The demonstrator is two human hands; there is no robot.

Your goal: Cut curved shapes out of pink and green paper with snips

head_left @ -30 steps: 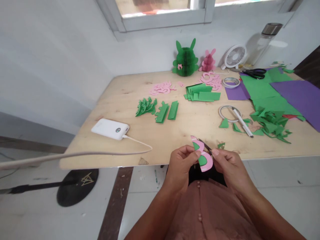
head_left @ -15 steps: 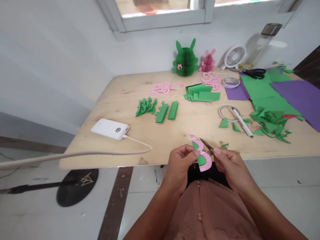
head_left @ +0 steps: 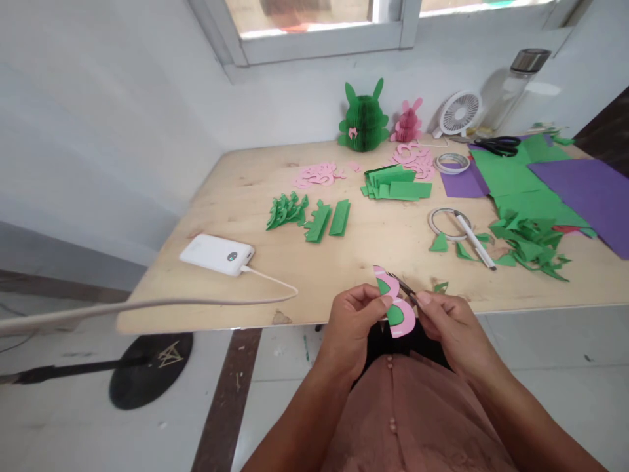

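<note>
Pinched in my left hand (head_left: 361, 318) is a pink and green paper cutout (head_left: 403, 319) with two rounded lobes, held just over the table's front edge. My right hand (head_left: 445, 321) grips a small pair of scissors (head_left: 405, 286); their handles are hidden by the fingers. The dark blades point up and left, and their tips lie at the right edge of the cutout's upper lobe. Beyond my right hand a small green paper scrap (head_left: 441, 287) rests on the table.
Green folded strips (head_left: 398, 183), pink cutouts (head_left: 319, 174) and green scraps (head_left: 533, 242) lie on the wooden table (head_left: 236, 190). A white power bank (head_left: 217, 254) with a cable is at left. A marker (head_left: 476, 241) crosses a tape ring (head_left: 432, 226). Paper rabbits (head_left: 364, 121) stand behind.
My right hand has shifted slightly left, bringing the scissor blades against the upper lobe's edge. My left hand and the cutout have barely moved.
</note>
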